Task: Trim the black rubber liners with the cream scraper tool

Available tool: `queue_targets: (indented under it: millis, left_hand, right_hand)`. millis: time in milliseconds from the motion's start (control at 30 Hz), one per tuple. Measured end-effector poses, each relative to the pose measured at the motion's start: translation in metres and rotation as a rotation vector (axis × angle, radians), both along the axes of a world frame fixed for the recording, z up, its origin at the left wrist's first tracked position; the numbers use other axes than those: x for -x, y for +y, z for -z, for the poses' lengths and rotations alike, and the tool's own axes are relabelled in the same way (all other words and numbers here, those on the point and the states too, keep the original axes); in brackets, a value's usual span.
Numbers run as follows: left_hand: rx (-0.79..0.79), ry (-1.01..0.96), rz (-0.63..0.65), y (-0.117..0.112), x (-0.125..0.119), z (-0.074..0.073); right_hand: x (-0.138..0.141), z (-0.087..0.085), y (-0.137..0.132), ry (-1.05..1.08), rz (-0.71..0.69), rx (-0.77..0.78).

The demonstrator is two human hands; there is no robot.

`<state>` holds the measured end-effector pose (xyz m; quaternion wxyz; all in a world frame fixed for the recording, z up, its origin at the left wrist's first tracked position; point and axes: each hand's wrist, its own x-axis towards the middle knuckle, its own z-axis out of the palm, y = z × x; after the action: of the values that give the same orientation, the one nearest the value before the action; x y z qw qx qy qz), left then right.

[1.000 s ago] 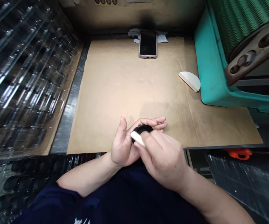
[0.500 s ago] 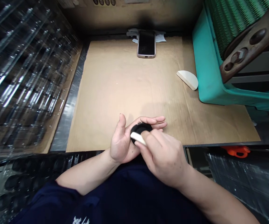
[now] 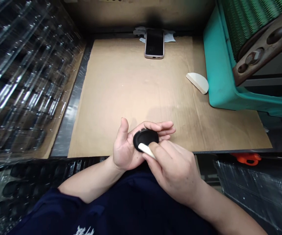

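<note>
A black round plastic cap (image 3: 147, 137) lies in my left hand (image 3: 127, 151), whose palm faces up under it. The thumb stands away to the side and the fingers stretch to the right beneath the cap. My right hand (image 3: 175, 166) is closed in a pinch on a white wedge-like piece (image 3: 146, 150), perhaps a sponge. The white piece's edge is at the near side of the cap, and the fingers cover its other end. A similar white half-round piece (image 3: 197, 82) rests on the cardboard sheet (image 3: 131, 98) by the teal bin.
A phone (image 3: 154, 44) lies on a white cloth at the back. The teal bin (image 3: 216, 65) and a rusty metal bar (image 3: 260, 49) border the right. Clear plastic trays (image 3: 28, 71) are stacked at left. An orange handle (image 3: 248, 159) shows below the table's right edge.
The white piece has slid slightly toward me and right over the cap, so more of the cap's face shows. My left hand has shifted slightly left.
</note>
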<state>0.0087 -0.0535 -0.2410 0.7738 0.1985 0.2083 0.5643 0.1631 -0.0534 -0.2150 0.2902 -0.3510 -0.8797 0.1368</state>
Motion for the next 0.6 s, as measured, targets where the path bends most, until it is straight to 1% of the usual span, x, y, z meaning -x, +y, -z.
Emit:
queue_targets:
  millis: [167,300,433,500,600]
  left_hand:
    - [-0.011,0.046,-0.032,-0.001,-0.002,0.0]
    - [0.01,0.02,-0.024,0.0,-0.002,0.0]
    - [-0.009,-0.006,0.009,0.0,-0.001,-0.001]
    - [0.003,-0.019,0.014,0.0,-0.001,-0.001]
    - [0.01,-0.073,0.029,0.0,0.001,-0.001]
  right_hand:
    - [0.013,0.002,0.0,0.021,0.025,-0.037]
    - [0.011,0.0,-0.002,-0.001,-0.05,0.05]
    - [0.01,0.001,0.0,0.013,0.023,0.026]
    - [0.008,0.0,-0.001,-0.015,-0.036,0.044]
    - [-0.001,-0.004,-0.002,-0.043,-0.192,0.161]
